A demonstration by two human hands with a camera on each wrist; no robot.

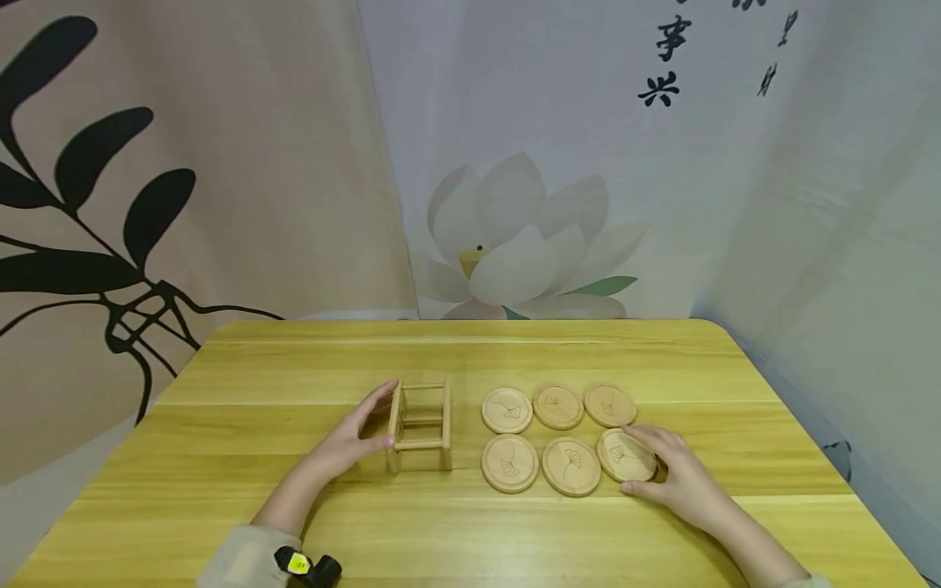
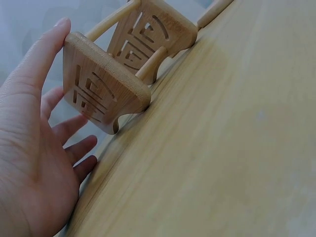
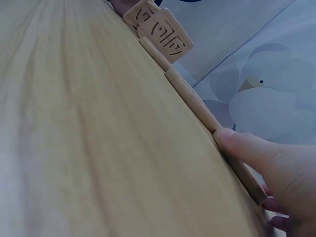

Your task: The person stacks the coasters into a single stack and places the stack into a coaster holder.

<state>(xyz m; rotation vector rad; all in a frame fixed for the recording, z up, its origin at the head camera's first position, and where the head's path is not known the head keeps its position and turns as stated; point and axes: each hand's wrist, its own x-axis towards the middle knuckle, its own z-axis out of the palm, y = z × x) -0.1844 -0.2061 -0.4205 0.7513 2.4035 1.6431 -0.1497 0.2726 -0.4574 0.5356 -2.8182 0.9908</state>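
A small wooden coaster rack (image 1: 447, 425) with bars between two cut-out side panels stands left of the table's middle. My left hand (image 1: 341, 445) holds its left panel, thumb at the near corner and fingers toward the far edge. In the left wrist view, the cut-out pattern shows on the near panel (image 2: 106, 81), with the thumb on its corner. On the right, my right hand (image 1: 684, 482) grips the edge of a round wooden coaster (image 1: 625, 457), its thumb in front and fingers behind. That coaster lies at the right end of the near row, engraved with a leaf.
Several more leaf-engraved coasters lie flat in two rows between the hands, including one at the near left (image 1: 510, 463) and one at the far right (image 1: 610, 405). The wooden table (image 1: 515, 531) ends at a printed cloth backdrop (image 1: 537, 122).
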